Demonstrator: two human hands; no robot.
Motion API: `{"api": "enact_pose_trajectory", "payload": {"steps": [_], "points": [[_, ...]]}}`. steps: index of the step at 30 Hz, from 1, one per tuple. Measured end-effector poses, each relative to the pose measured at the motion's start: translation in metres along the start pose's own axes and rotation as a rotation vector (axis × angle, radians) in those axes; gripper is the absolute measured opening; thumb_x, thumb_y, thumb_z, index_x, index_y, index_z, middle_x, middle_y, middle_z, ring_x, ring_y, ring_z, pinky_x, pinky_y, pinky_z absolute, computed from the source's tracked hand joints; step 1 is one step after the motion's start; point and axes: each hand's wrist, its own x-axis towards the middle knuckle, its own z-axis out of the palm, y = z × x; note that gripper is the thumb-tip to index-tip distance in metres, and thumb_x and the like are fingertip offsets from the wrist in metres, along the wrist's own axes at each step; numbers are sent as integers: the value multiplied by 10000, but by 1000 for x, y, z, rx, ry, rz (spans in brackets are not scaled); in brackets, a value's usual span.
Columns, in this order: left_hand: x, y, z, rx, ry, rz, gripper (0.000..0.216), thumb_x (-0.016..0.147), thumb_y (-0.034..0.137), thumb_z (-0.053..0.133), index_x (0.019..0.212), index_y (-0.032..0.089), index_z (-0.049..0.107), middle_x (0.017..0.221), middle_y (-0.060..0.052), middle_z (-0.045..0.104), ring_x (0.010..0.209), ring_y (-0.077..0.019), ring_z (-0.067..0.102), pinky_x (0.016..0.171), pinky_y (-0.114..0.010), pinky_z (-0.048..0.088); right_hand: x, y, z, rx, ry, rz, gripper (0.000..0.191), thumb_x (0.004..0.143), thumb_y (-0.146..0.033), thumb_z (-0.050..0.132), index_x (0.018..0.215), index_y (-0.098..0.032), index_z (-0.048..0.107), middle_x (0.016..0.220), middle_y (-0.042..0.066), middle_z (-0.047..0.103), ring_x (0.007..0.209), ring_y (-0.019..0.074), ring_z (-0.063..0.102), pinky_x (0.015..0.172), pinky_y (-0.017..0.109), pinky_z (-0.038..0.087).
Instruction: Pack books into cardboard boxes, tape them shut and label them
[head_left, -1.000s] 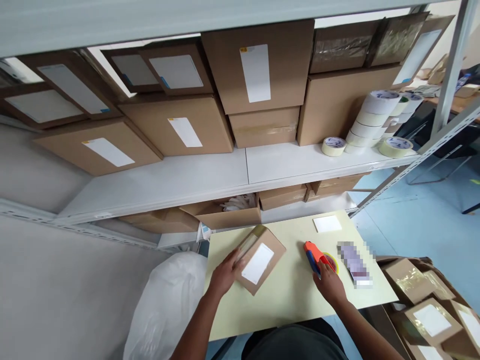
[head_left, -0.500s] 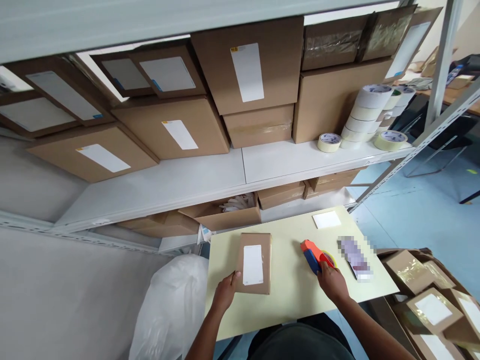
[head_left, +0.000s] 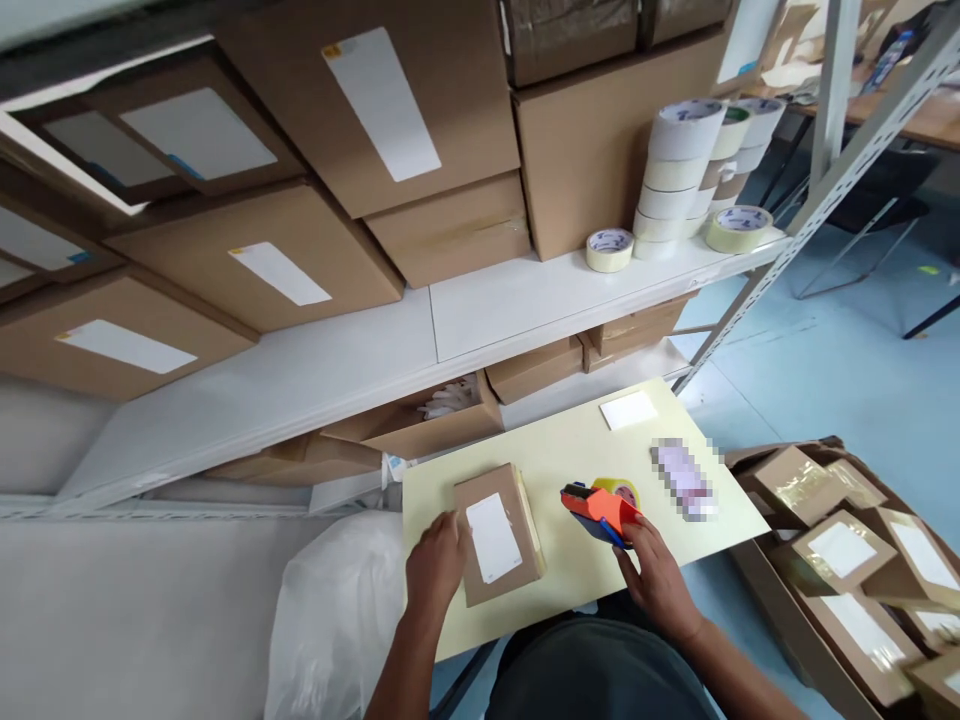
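A small brown cardboard box [head_left: 496,532] with a white label on top lies on the pale yellow table [head_left: 570,450]. My left hand [head_left: 435,565] rests against the box's left side with its fingers curled on the edge. My right hand [head_left: 658,580] grips the handle of an orange and blue tape dispenser [head_left: 600,505], which sits on the table just right of the box.
A white label sheet [head_left: 628,410] and a blurred flat item [head_left: 682,478] lie at the table's far right. Shelves behind hold large cardboard boxes and stacked tape rolls [head_left: 679,175]. A carton of small labelled boxes [head_left: 847,560] stands right; a white plastic bag [head_left: 337,620] left.
The box has been turned from a slant to lie nearly square in front of me. My right hand has pulled the tape dispenser left, closer to the box. My view has tipped down.
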Motion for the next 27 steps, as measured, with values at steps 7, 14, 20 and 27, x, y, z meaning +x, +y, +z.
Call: {"api": "enact_pose_trajectory", "payload": {"steps": [7, 14, 20, 27], "points": [[-2, 123, -28, -567, -150, 639, 323, 985, 444, 518, 1112, 255, 747, 1340, -79, 660, 1251, -236, 602, 1083, -387, 465, -1, -5, -16, 126, 5, -88, 512, 973, -181, 513, 1476, -225, 426, 1286, 145, 677, 1275, 306, 612, 1065, 552, 538], [-2, 156, -22, -701, -440, 491, 309, 936, 464, 591, 939, 198, 747, 1197, -97, 710, 1111, -231, 656, 997, -340, 498, -4, 2, -43, 208, -111, -128, 499, 969, -143, 502, 1458, -204, 424, 1241, 139, 689, 1279, 283, 601, 1093, 506, 521], [-4, 152, 8, -809, -533, 232, 503, 923, 628, 510, 945, 173, 723, 1022, -88, 749, 968, -222, 673, 903, -340, 522, -4, 22, -53, 335, -299, -129, 428, 962, -172, 506, 1389, -187, 471, 1259, 154, 667, 1285, 279, 574, 1109, 465, 485], [-12, 124, 39, -817, -412, 44, 494, 837, 657, 605, 819, 172, 696, 811, -52, 709, 794, -200, 638, 749, -302, 495, 10, 28, -46, 498, -691, 130, 233, 862, -237, 531, 1091, -209, 563, 1016, 100, 666, 939, 255, 627, 834, 388, 522]]}}
